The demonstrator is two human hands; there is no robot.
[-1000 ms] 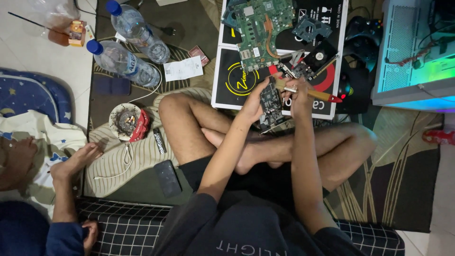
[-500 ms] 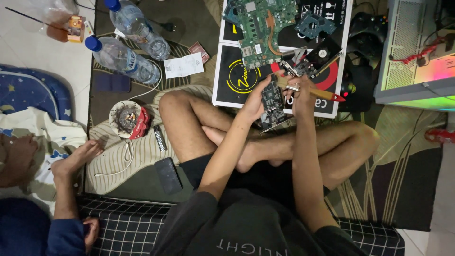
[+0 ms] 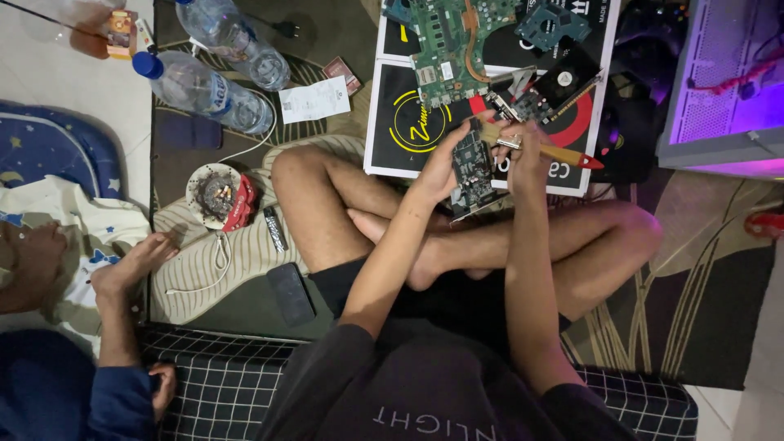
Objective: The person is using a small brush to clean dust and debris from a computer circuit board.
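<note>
I sit cross-legged on the floor. My left hand (image 3: pixel 441 163) holds a small dark circuit board (image 3: pixel 472 167) upright above my legs. My right hand (image 3: pixel 523 151) grips a paintbrush with a wooden handle and red tip (image 3: pixel 572 155), its bristle end against the top of the board. Just beyond my hands a black mat (image 3: pixel 408 122) carries a large green motherboard (image 3: pixel 453 37) and several smaller dark parts, among them a fan unit (image 3: pixel 563 73).
Two plastic water bottles (image 3: pixel 200 86) lie at the upper left beside a paper slip (image 3: pixel 314 100). A round ashtray (image 3: pixel 214 194), a white cable (image 3: pixel 216 261) and a dark phone (image 3: pixel 290 292) lie on the rug. Another person's hand (image 3: pixel 135 265) rests at the left. A lit computer case (image 3: pixel 727 82) stands at the right.
My hands hold the board and brush much as before; the brush has shifted slightly along the board's top. The view has tilted a little.
</note>
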